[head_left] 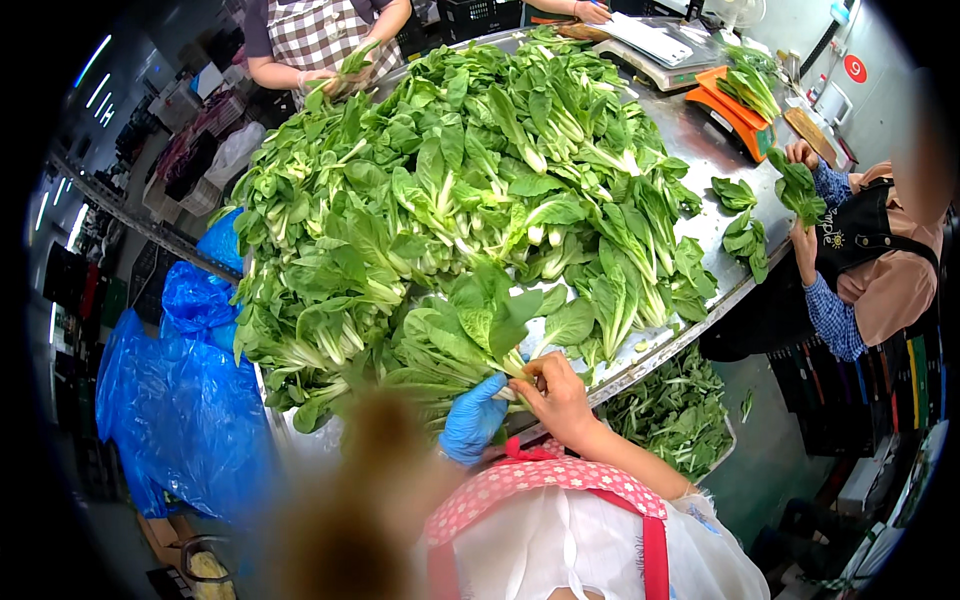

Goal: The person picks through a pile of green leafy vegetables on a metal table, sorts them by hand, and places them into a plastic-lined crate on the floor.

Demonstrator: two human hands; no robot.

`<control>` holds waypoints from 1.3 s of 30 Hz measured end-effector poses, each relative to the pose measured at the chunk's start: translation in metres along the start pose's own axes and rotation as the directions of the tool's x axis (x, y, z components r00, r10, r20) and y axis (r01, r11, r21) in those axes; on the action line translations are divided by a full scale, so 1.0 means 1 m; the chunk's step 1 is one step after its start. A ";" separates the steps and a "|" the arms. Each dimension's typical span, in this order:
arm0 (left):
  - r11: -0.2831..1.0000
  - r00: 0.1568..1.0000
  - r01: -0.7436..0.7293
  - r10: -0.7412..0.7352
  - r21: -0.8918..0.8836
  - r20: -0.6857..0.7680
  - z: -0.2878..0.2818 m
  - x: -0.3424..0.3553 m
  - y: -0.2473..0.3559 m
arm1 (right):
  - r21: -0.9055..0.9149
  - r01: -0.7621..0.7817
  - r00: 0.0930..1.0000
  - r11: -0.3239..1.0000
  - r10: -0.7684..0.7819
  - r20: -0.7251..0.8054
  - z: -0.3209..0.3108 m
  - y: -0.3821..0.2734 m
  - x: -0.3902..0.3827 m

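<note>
My left hand (pixel 472 418), in a blue glove, grips the base of a leafy green bunch (pixel 470 330) at the near edge of the metal table. My bare right hand (pixel 550 395) pinches the pale stem end of that same bunch, just right of the glove, with thumb and fingers closed on it. A large heap of leafy greens with white stems (pixel 440 180) spreads over the table (pixel 735 235) beyond my hands.
Two co-workers (pixel 320 30) (pixel 880 260) handle greens across and to the right; another's hand (pixel 590 12) shows behind. An orange scale (pixel 725 125) and clipboard (pixel 640 38) sit back right, blue plastic bags (pixel 180 400) left, a bin of trimmings (pixel 670 415) below the right edge.
</note>
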State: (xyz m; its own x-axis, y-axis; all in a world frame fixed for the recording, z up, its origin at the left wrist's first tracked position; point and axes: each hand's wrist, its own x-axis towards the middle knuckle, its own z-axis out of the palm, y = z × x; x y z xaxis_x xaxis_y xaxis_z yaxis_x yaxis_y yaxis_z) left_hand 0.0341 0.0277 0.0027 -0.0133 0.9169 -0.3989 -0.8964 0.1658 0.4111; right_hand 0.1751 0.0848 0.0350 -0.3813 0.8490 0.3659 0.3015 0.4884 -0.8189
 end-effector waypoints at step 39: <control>0.823 0.981 -0.031 0.133 0.567 -0.140 0.042 -0.010 -0.003 | 0.266 -0.301 0.948 0.915 0.319 -0.023 -0.024 0.002 0.021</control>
State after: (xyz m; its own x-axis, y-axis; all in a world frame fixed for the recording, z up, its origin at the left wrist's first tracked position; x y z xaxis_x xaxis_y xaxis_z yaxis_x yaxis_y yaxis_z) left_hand 0.0553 0.0332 0.0404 -0.1940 0.8710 -0.4513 -0.4867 0.3139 0.8152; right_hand 0.1886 0.1085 0.0517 -0.2455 0.9647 0.0958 0.1581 0.1374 -0.9778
